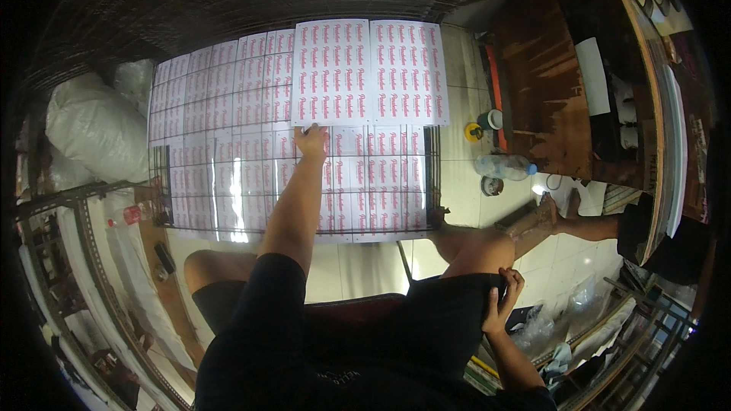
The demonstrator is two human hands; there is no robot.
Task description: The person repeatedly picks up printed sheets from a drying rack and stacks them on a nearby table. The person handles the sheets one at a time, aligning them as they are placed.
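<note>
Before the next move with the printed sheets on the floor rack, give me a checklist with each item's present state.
1. Left hand on the lower edge of the left matte printed sheet: ok.
2. That sheet lies flat beside the right matte sheet: ok, no visible gap.
3. Right hand free: ok, it rests on the thigh, holding nothing.
4. Glossy sheets underneath lie flat on the wire rack: ok.
5. Plastic water bottle off the sheets: ok, on the tiles beside the rack.
6. Grip firmness: cannot tell.
</note>
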